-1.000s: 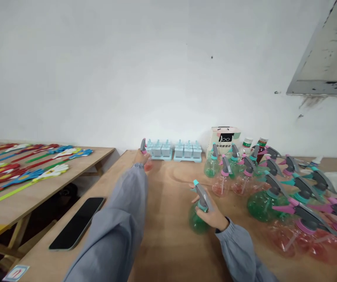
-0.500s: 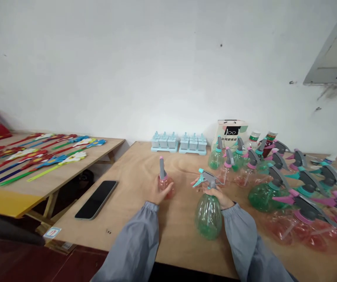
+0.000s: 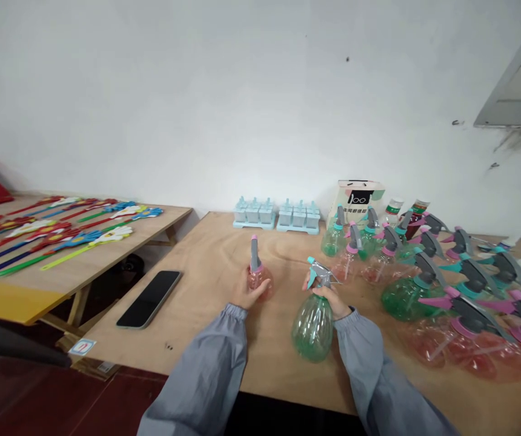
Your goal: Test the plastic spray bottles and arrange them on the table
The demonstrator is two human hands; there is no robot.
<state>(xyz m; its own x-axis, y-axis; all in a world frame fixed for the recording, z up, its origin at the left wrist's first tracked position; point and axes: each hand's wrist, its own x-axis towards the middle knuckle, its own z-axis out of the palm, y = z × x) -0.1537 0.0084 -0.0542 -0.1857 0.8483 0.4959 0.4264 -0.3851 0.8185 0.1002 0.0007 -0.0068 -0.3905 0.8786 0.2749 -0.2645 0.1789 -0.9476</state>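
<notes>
My left hand (image 3: 245,292) is wrapped round a small pink spray bottle (image 3: 260,280) with a grey head, which stands upright on the wooden table (image 3: 206,260). Farther right, my right hand (image 3: 332,298) grips the neck of a larger green spray bottle (image 3: 312,330) just under its grey and teal trigger head. That bottle's body hangs below the fingers, slightly tilted; whether its base touches the table I cannot tell. Just right of this hand begins a group of pink and green spray bottles (image 3: 404,300).
A black phone (image 3: 149,300) lies on the table's left part. Two light-blue mould trays (image 3: 254,215) and a printed box (image 3: 355,200) stand near the wall. On the separate left table (image 3: 119,248) lie several colourful hand-shaped sticks (image 3: 72,239).
The green bottle has shifted slightly left, and its lower end has swung left. My left hand still holds the pink bottle. The camera view has moved a little.
</notes>
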